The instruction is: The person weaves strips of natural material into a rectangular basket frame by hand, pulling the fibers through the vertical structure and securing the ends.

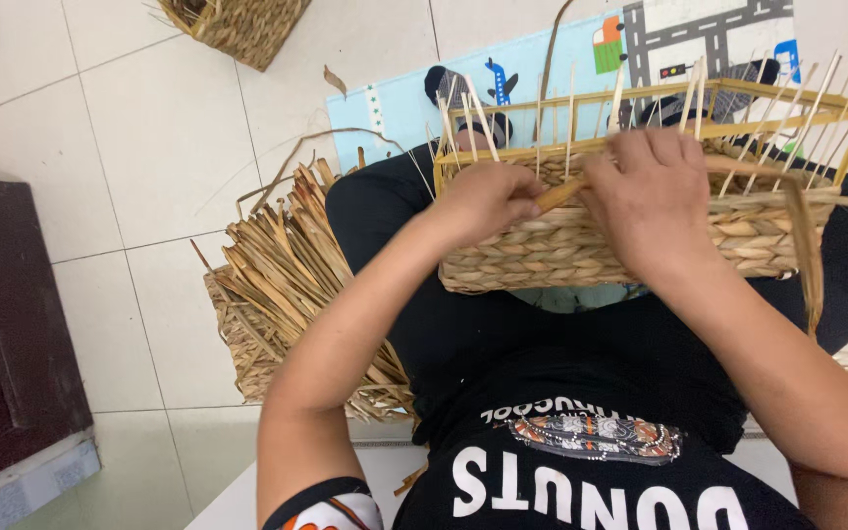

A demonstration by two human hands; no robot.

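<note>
Mid-weave on the half-built basket (581, 245), centre right of frame, resting on the person's lap. Braided wall is done along the lower part; bare upright stakes (699, 98) stick up above it inside a yellow frame (787, 98).

Left hand (488, 201): fingers closed, pinching a flat straw strand (559, 191) at the top edge of the woven wall. Right hand (655, 196): fingers curled over the wall rim just beside it, pressing on the weave where the same strand runs in. Hands nearly touch.

Judgement: current step is working the strand along the top course. Next move likely calls for keeping tension while passing it around the next stake, then packing it down onto the course below.

Around:
- pile of loose straw strips (287, 285) lower left, touching the person's leg, within the left hand's reach
- second woven basket (242, 25) at top left, well apart
- play mat with road print (640, 44) on the tiled floor (100, 128) beyond the work
- dark wood panel (2, 324) at left edge

In the way: stakes lean unevenly and crowd the gap; a loose strand (807, 245) hangs down the right side and could snag.
</note>
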